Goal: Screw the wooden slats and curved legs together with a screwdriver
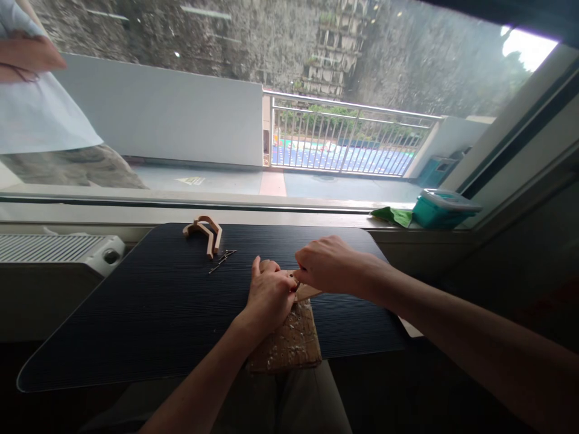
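A worn block with a scuffed, flaking brown surface lies at the front edge of the dark table, in front of my body. On its far end is a pale flat wooden piece. My left hand presses on this piece from the left, fingers bent round its end. Closed in a fist above it, my right hand grips a small tool; only a reddish bit and a dark tip show by the fingers, so its kind is hidden. Both hands nearly touch.
Two bent wooden pieces and several thin metal pins lie on the dark table. Along the sill are a green cloth and a teal box. A radiator stands left. Beyond the window is a person.
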Tool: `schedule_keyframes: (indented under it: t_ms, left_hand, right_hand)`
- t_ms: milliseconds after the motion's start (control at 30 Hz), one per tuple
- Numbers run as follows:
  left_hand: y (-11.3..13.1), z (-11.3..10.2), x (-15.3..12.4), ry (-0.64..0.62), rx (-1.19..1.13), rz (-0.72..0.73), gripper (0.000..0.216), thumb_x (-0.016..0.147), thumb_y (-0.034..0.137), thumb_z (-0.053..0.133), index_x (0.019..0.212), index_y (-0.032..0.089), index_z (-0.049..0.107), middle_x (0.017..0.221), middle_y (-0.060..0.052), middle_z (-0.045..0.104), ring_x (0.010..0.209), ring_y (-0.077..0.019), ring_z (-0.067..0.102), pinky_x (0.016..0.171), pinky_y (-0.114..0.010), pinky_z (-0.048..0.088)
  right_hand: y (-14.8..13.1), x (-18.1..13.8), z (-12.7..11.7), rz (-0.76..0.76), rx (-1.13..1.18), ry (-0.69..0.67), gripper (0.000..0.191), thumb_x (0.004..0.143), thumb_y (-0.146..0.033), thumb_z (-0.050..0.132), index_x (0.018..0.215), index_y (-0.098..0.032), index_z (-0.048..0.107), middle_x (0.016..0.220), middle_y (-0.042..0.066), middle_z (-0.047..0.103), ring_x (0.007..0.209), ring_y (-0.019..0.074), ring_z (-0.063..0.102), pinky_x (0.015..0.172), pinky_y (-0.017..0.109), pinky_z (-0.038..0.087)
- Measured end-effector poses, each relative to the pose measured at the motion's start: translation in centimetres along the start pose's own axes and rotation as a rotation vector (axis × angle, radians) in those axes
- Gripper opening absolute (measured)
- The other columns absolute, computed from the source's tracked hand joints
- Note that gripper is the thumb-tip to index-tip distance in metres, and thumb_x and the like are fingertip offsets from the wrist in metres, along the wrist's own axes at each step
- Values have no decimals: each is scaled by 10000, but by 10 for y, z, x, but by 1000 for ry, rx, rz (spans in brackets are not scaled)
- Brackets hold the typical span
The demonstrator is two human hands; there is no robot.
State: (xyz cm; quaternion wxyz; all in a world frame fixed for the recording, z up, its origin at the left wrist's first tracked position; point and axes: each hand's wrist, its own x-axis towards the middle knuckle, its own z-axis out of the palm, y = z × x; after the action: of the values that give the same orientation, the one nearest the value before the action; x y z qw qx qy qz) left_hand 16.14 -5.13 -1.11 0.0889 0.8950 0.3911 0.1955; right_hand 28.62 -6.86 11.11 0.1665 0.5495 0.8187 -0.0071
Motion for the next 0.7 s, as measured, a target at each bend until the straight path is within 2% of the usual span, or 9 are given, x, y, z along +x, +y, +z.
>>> schedule_keyframes:
  t_ms: [133,233,433,533,700]
  left_hand:
    - [0,-1,1,-17,12,-5,156,760,192,575,620,220,639,787,3,664,902,-213,473,1037,-618,112]
    - [-1,0,2,-16,12,3,155,758,200,579,619,223,644,779,5,665,893,-213,474,1035,-624,106]
    - [-2,2,2,-3,-7,13,166,743,179,581,597,229,643,743,7,658,879,-212,466,1038,-625,100]
    - [-2,3,1,7,-15,11,156,734,179,588,598,232,645,744,5,656,884,-215,464,1040,-626,90]
    - [-2,2,1,-12,-2,10,152,743,190,580,618,235,653,758,3,661,892,-217,469,1039,-622,91]
  right_hand:
    - [9,-1,-1,-75,39,-23,230,761,-236,515,941,-220,657,862,48,697,784,198,623,563,261,350]
    - [12,-2,1,-93,55,-30,225,771,-166,491,916,-203,660,878,53,695,797,180,617,571,250,346]
    - [8,1,6,-27,79,16,282,850,-276,425,883,-138,669,806,104,693,729,185,617,545,261,336]
    - [9,-1,4,-22,78,17,282,829,-317,455,910,-152,669,824,96,695,738,198,619,542,267,334]
    - [13,-5,-1,-55,61,-23,216,775,-213,516,918,-194,676,877,64,698,782,176,617,557,250,329]
